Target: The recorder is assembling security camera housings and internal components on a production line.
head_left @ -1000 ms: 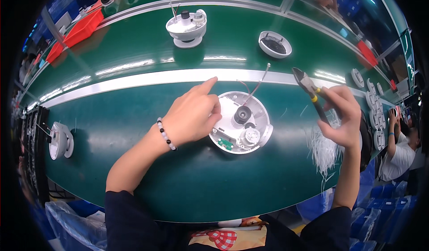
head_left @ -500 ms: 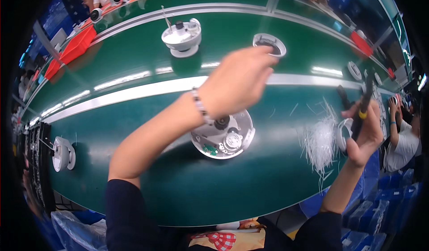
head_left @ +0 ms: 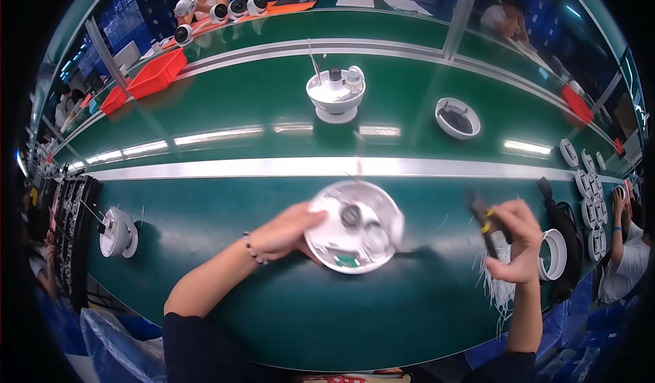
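My left hand [head_left: 283, 231] grips the left rim of a round white camera housing [head_left: 333, 236], tilted up above the green table. Inside it are a black round part at the centre, a clear round part and a small green circuit board; thin wires stick up from its far side. To the right, my right hand [head_left: 522, 246] is closed around nippers [head_left: 489, 241] with black and yellow handles, their dark head blurred and pointing away. Beneath and beside that hand lies a heap of thin white plastic strips [head_left: 501, 284].
A similar white housing [head_left: 336, 95] and a white ring-shaped cover [head_left: 458, 118] stand on the far belt. At left is another housing [head_left: 119, 233]. On the right lie a white ring [head_left: 554, 255], a black bag-like thing [head_left: 565, 223] and several white rings [head_left: 592, 199]. Other people sit beyond.
My left hand has come back from the ring cover on the belt and taken hold of the housing, now raised and tilted. My right hand has brought the nippers leftward. The view has shifted.
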`<state>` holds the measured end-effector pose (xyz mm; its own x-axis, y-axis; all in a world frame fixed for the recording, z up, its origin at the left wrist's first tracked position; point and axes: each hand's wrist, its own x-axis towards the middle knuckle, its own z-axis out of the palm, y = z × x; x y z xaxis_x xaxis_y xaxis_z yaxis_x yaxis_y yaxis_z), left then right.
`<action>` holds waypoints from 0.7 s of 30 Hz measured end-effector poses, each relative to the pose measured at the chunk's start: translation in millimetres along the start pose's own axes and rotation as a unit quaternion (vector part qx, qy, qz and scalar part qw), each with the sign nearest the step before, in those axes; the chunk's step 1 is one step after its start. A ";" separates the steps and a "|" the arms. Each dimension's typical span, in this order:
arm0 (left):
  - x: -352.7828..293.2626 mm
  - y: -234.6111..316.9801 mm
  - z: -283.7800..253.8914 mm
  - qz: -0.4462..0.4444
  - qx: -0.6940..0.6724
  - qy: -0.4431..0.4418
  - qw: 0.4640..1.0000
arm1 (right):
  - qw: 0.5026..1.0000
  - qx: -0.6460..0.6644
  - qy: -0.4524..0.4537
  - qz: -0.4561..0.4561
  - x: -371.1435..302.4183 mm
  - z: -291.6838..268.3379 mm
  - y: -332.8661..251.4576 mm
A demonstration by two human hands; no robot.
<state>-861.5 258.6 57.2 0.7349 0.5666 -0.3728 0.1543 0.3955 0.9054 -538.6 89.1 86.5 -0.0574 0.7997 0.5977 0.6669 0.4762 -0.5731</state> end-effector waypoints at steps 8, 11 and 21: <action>21.3 54.4 -159.2 0.227 -0.078 0.311 0.920 | 0.990 0.113 -0.028 0.085 -33.8 48.9 10.1; 36.3 56.9 -206.5 0.201 -0.064 0.413 0.886 | 0.976 0.182 -0.020 0.120 -44.4 78.2 9.0; 98.7 54.8 -79.0 0.392 0.582 0.529 0.477 | 0.979 0.176 0.000 0.107 -52.4 92.9 7.1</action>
<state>-832.7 393.3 54.0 0.2176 0.5029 0.8365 0.8210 -0.5578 0.1217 -599.8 84.5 -1.0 0.0557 0.8949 0.4427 0.3668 0.3940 -0.8427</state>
